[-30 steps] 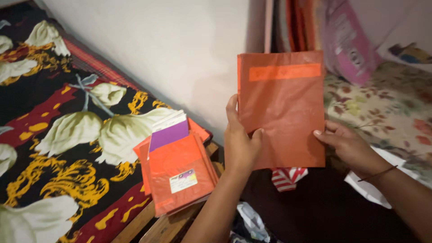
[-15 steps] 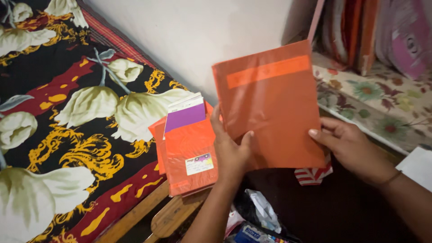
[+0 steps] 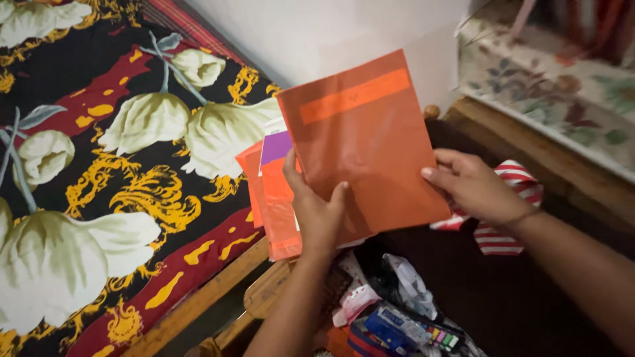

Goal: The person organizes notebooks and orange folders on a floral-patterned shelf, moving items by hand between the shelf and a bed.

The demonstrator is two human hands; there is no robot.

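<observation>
Bed [image 3: 198, 304]: wooden frame, runs along the white wall.
Bedspread [image 3: 86, 172]: black and red, large cream flowers, yellow scrollwork; covers the bed.
On bedspread: stack of orange envelopes [image 3: 274, 198] at the near edge, overhanging the frame; a purple sheet [image 3: 276, 147] shows at its top.

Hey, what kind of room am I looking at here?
Probably a bedroom in a home. A bed with a wooden frame carries a floral bedspread, a plain wall stands behind, and both hands, left hand and right hand, hold an orange envelope.
</observation>
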